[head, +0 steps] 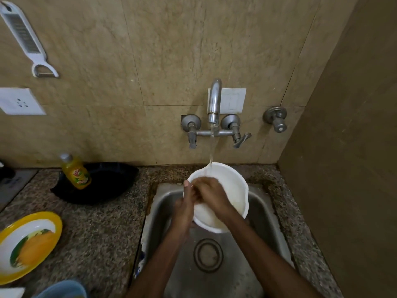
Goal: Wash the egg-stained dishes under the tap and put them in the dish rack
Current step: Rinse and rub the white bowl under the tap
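A white bowl (234,190) is held tilted over the steel sink (264,214), right under the running tap (214,100). Water falls onto its far rim. My left hand (184,203) grips the bowl's left edge, thumb up over the rim. My right hand (210,192) lies inside the bowl, fingers pressed against its inner wall. A yellow-rimmed plate (28,246) with a corn picture lies on the counter at the left.
A yellow dish-soap bottle (75,171) stands in front of a black pan (107,181) on the granite counter left of the sink. A blue container (62,290) sits at the bottom left edge. A side wall (354,147) closes off the right.
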